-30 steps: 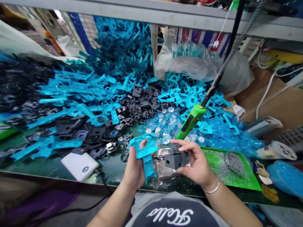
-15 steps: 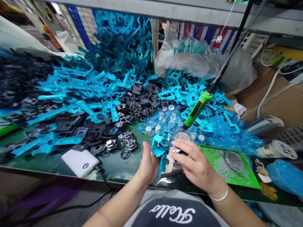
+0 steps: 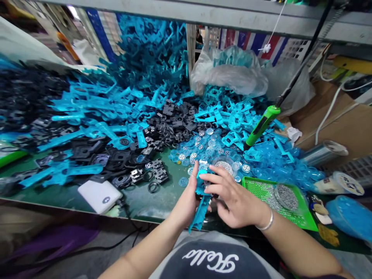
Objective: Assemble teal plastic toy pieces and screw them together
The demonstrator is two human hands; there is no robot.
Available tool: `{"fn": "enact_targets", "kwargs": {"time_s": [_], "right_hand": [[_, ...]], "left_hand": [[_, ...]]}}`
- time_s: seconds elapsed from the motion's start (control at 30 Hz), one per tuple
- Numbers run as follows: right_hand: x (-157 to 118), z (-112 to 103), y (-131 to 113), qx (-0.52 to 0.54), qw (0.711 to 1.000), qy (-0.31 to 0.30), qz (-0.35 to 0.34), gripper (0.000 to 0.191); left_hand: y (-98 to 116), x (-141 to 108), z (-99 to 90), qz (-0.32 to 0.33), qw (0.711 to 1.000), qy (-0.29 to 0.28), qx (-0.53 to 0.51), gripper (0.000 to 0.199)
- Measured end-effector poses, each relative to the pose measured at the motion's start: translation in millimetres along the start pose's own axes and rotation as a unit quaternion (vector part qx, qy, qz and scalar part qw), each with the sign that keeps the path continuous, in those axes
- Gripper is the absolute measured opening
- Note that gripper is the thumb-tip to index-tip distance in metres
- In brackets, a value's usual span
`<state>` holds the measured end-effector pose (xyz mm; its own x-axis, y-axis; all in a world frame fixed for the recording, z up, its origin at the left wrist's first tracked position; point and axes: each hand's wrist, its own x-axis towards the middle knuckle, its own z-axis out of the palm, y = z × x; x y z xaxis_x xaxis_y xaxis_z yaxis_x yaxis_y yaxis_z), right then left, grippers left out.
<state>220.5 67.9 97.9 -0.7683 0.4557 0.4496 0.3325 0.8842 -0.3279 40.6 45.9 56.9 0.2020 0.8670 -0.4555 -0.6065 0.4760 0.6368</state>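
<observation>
your left hand point(image 3: 186, 203) is closed on a blue plastic part point(image 3: 200, 212), thumb up along its near side. the part is in front of you, just above the table's near edge, with its long arm slanting down toward your shirt point(image 3: 203, 259).

your right hand point(image 3: 238, 199) is on the other side of it. fingers reach across the part's upper end and cover most of it; thumb sits lower, apart from the fingertips. can't tell if you're pinching anything there, the fingers hide it. there's something dark between your hands, too covered to make out.

just beyond your right fingers: a round dish point(image 3: 223, 167) of small silver pieces, partly hidden by the hand. behind it, a spread of clear blue discs point(image 3: 200, 146), some with a white swirl mark. green screwdriver point(image 3: 263, 124) hangs tilted from its cable over the blue parts, well apart from both hands.

right side of the green table point(image 3: 177, 203): green tray point(image 3: 255, 188) with loose metal bits and a second dish point(image 3: 286, 197) standing in it.

left side: white box point(image 3: 99, 195) with a black cable at its corner, black rings point(image 3: 152, 187) between it and your left hand, near some dark clips point(image 3: 159, 170). black parts point(image 3: 174, 121) are heaped mid-table, with a big blue pile point(image 3: 151, 50) behind. you've got a light bracelet point(image 3: 267, 221) on the right wrist.
</observation>
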Motion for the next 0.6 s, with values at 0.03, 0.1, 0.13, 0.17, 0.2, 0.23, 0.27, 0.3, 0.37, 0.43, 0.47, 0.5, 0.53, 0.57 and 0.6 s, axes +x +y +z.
{"fn": "enact_targets", "kwargs": {"time_s": [0.03,0.1,0.13,0.17,0.2,0.23,0.27,0.3,0.37,0.43,0.47,0.5,0.53,0.57,0.6], "right_hand": [[-1,5,0,0.015,0.999,0.033,0.017,0.051],[-2,14,-1,0.009,0.991,0.113,0.076,0.06],[-2,17,-1,-0.008,0.984,0.141,0.108,0.064],[-2,20,-2,-0.029,0.978,0.159,0.132,0.065],[-2,22,-3,-0.052,0.974,0.166,0.145,0.065],[-2,23,-3,-0.072,0.973,0.163,0.145,0.063],[-1,23,-4,-0.092,0.974,0.16,0.131,0.061],[0,23,-4,-0.11,0.974,0.163,0.109,0.06],[1,21,-5,-0.134,0.972,0.185,0.059,0.062],[3,18,-5,-0.129,0.969,0.21,0.014,0.065],[5,17,-5,-0.117,0.969,0.216,0.005,0.067],[5,16,-5,-0.101,0.971,0.215,0.005,0.068],[6,15,-4,-0.084,0.974,0.21,0.014,0.068],[7,14,-3,-0.066,0.976,0.204,0.027,0.068],[6,13,-1,-0.051,0.978,0.197,0.041,0.067]], "left_hand": [[-2,2,-0.7,0.0,1.0,0.004,0.003,0.078],[-4,5,-2.3,-0.009,1.0,0.026,-0.004,0.074],[-4,7,-3.3,-0.009,0.999,0.044,-0.008,0.074],[-3,9,-4.6,-0.004,0.998,0.061,-0.007,0.074],[-3,11,-6.2,0.009,0.997,0.076,0.0,0.073],[-2,12,-8.0,0.024,0.996,0.084,0.012,0.072],[-1,13,-9.7,0.041,0.995,0.085,0.025,0.071],[-1,14,-11.3,0.059,0.994,0.083,0.038,0.07],[1,14,-13.3,0.103,0.989,0.081,0.061,0.07],[2,13,-13.2,0.165,0.978,0.084,0.095,0.07],[2,13,-12.8,0.2,0.969,0.081,0.119,0.069],[2,12,-12.3,0.233,0.959,0.071,0.144,0.069],[2,12,-12.1,0.26,0.95,0.055,0.165,0.067],[1,12,-12.3,0.281,0.943,0.035,0.177,0.066],[0,12,-13.1,0.293,0.939,0.016,0.179,0.064]]}}
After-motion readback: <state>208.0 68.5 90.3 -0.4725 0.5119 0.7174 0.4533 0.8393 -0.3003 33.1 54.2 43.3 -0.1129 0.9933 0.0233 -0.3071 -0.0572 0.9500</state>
